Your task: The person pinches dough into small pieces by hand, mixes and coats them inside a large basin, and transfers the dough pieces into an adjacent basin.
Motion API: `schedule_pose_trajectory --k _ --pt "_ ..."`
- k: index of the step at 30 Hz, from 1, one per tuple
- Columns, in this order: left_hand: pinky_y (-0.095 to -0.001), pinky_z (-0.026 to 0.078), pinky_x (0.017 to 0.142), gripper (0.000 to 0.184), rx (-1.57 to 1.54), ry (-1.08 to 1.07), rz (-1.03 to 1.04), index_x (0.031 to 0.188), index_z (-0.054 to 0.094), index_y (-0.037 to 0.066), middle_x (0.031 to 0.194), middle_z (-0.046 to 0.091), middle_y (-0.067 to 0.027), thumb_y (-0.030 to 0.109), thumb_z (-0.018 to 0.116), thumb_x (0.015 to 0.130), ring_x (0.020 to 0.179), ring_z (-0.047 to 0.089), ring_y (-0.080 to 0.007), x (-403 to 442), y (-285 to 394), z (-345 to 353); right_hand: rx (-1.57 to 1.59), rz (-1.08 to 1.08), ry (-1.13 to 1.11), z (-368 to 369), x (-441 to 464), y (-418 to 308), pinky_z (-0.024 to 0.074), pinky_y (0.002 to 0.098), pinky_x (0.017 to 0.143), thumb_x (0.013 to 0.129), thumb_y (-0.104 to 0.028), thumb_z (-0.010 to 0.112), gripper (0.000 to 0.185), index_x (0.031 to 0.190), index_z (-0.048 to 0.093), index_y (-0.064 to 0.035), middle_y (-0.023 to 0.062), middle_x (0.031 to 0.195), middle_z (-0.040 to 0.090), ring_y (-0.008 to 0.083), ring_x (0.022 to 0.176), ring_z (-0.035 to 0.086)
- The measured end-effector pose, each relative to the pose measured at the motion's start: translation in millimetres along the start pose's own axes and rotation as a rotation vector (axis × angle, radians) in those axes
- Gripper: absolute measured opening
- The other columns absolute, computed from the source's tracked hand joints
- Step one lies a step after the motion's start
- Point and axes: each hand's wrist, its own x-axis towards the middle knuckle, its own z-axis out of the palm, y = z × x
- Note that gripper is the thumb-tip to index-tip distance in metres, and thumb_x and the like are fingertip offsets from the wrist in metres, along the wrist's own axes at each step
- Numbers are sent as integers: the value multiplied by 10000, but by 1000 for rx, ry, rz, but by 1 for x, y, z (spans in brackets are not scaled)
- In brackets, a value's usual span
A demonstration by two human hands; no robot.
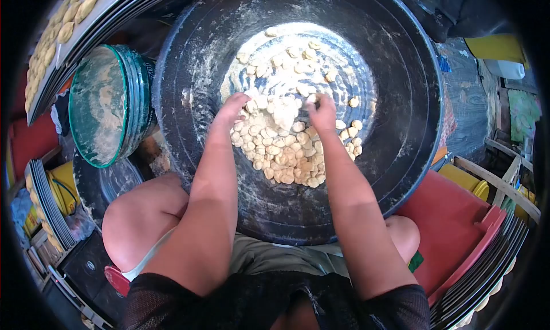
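Observation:
A big black tub [240,212] dusted with flour stands between my knees. Inside it lies a heap of small, round, pale dough pieces [286,158], with more scattered on the floury bottom beyond. A whitish clump of dough [282,111] sits between my hands, at the far edge of the heap. My left hand [233,109] has its fingers curled on the clump's left end, its fingertips partly hidden. To the right, my right hand [323,112] pinches a small pale dough piece between thumb and fingers, just above the bottom.
A green-rimmed bucket [123,109] with floury insides stands left of the tub. Stacked trays [86,29] carrying dough pieces rise at the upper left, with more trays [48,201] at lower left. On the right are a red plastic seat [447,221] and another tray stack [492,267].

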Motion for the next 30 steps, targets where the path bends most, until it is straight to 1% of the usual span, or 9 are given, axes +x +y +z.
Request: schedule_pose_trajectory --k 4,6,9,13,16,20,24,27,30 --pt "-467 478 878 446 -446 -54 -16 1193 541 77 1189 577 -94 313 585 817 1065 570 -243 21 -24 3 -373 115 297 65 -30 -27 311 480 1052 809 -403 674 675 1367 427 -115 233 1300 419 372 1225 399" --pt "-468 472 927 442 -616 -182 -117 1194 543 46 1170 604 -119 290 567 825 1083 586 -270 10 -22 12 -35 106 -175 62 -50 -70 392 450 1007 831 -215 662 525 1306 450 -144 182 1289 449 303 1196 451" --pt "-455 467 950 444 -798 -286 -67 1207 541 13 1155 628 -149 276 548 850 1072 604 -294 9 -23 9 949 114 -266 72 -39 -62 481 398 900 862 -74 596 400 1241 478 -119 144 1257 484 255 1112 522" --pt "-425 487 957 434 -702 -416 79 1229 527 -7 1159 624 -158 203 587 854 1058 617 -280 -17 6 19 1450 162 -219 -10 -19 -100 487 331 871 869 -32 574 354 1215 522 -90 122 1168 569 222 1081 550" --pt "-412 558 795 461 -664 -575 173 1267 491 21 1086 646 -142 161 609 844 966 653 -249 -45 40 23 414 -314 291 -37 -2 -102 460 314 920 865 -50 592 413 1270 525 -89 106 1141 595 203 1087 558" --pt "-374 566 723 434 -441 -589 287 1232 518 -1 1012 655 -139 143 606 832 854 668 -231 -57 70 33 753 -332 -466 -74 -33 -141 481 285 815 853 -35 601 374 1224 562 -48 84 993 638 155 904 602" --pt "-337 552 689 373 -447 -553 314 1156 564 -16 980 643 -120 118 574 808 830 649 -206 -84 98 36 904 -167 -155 -86 -31 -149 480 231 659 865 -22 591 299 1163 568 -38 33 856 628 81 756 578" --pt "-334 542 672 441 -499 -592 299 1211 523 10 932 629 -126 85 542 777 824 634 -206 -97 108 35 801 -241 145 -83 -33 -147 475 277 829 886 -86 590 301 1181 573 -33 42 1001 624 154 941 592" --pt "-321 534 705 486 -542 -614 386 1243 487 38 924 627 -137 63 520 759 840 629 -209 -102 109 45 467 -575 -2 -64 -37 -140 463 298 886 856 -54 585 388 1239 536 -21 65 1006 629 198 1011 591"
